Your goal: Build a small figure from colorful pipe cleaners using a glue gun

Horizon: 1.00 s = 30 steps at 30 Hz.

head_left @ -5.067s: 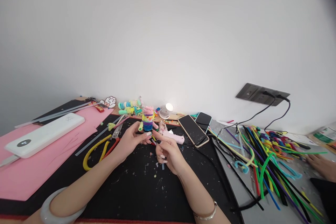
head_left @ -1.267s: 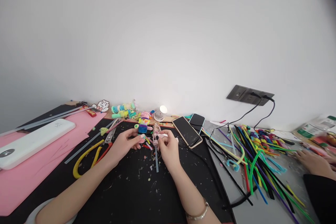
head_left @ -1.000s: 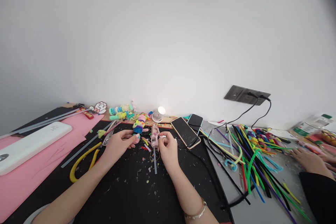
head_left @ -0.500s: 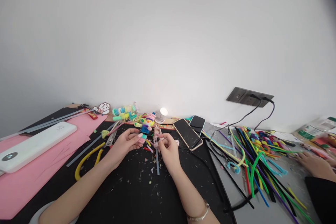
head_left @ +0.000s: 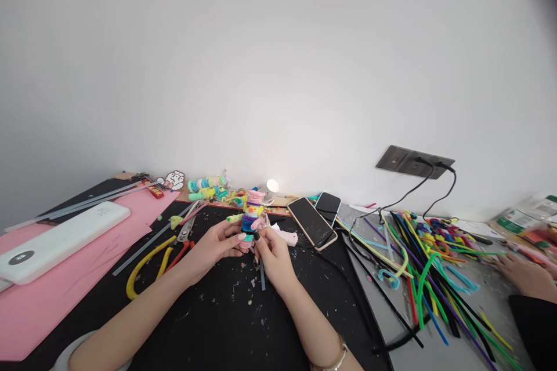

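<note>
A small pipe-cleaner figure [head_left: 251, 213] with pink, yellow and blue coils stands upright above the black mat [head_left: 217, 313]. My left hand [head_left: 215, 243] grips its lower part from the left, fingers curled. My right hand [head_left: 270, 249] pinches the figure from the right, dark-nailed thumb and fingertips closed on its base. A pink glue gun [head_left: 285, 235] lies just behind my right hand, and a grey glue stick [head_left: 262, 275] lies on the mat below the hands.
Yellow-handled pliers [head_left: 145, 258] and scissors lie left of my hands. A white power bank [head_left: 56, 240] rests on pink paper. Two phones [head_left: 315, 220] lie behind. Several coloured pipe cleaners [head_left: 430, 266] cover the grey board at right, where another person's hand [head_left: 520, 272] rests.
My right hand has let go of the glue gun, which now lies behind it, and has closed on the figure. The figure has been raised upright between both hands.
</note>
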Tool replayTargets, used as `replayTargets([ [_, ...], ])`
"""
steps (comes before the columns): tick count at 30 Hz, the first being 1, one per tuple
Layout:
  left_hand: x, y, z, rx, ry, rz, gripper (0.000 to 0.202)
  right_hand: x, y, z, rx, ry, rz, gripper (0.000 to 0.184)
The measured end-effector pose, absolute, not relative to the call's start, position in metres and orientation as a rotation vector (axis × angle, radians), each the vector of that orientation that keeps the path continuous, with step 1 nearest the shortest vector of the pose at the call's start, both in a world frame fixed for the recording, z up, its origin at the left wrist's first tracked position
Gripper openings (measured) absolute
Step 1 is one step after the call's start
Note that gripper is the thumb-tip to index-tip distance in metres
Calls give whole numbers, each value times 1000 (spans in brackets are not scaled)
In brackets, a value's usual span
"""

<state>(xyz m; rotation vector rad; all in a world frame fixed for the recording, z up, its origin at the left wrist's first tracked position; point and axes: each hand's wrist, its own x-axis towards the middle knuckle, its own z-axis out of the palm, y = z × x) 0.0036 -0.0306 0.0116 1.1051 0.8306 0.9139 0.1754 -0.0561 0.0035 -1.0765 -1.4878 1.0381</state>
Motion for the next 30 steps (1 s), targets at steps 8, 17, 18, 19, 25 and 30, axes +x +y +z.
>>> replayTargets([
  [8,3,-29,9,1115,823,909,49,175,-53,-6,-991,-1485,1120,33],
  [17,4,-31,9,1061,768,905,49,175,-54,-6,-961,-1454,1215,38],
  [18,4,-31,9,1059,761,906,49,175,-54,-6,-958,-1443,1224,39],
  [19,4,-31,8,1059,756,908,50,174,-54,-5,-955,-1428,1238,40],
  [25,3,-30,6,1077,729,907,45,170,-54,0,-925,-1311,1359,45],
  [30,3,-31,7,1084,740,912,46,170,-55,5,-941,-1296,1375,46],
])
